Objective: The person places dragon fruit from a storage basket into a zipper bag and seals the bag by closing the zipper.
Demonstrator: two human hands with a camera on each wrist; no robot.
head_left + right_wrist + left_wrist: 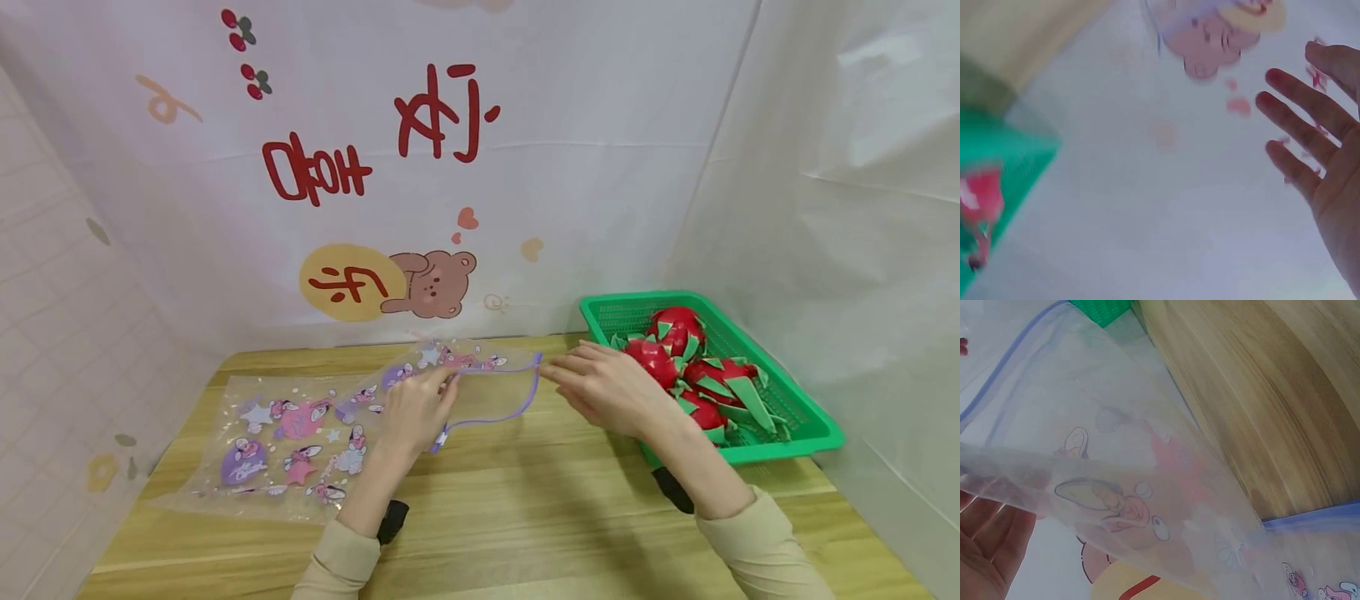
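A clear zip bag point(468, 357) with purple edging and pink cartoon prints is held up by my left hand point(416, 408), which pinches it at the mouth. The mouth gapes toward the right, and a small slider point(441, 438) sits on its near edge. In the left wrist view, the film of the bag point(1116, 481) covers part of the fingers. My right hand point(607, 387) hovers by the mouth's right corner, its fingers spread and holding nothing in the right wrist view. A second printed zip bag point(277, 442) lies flat on the left.
A green plastic basket point(750, 454) stands at the right, with several red dragon fruits point(678, 329) with green scales inside. Beneath everything is a wood-grain table point(495, 517). White printed sheeting point(555, 167) rises behind and along both sides.
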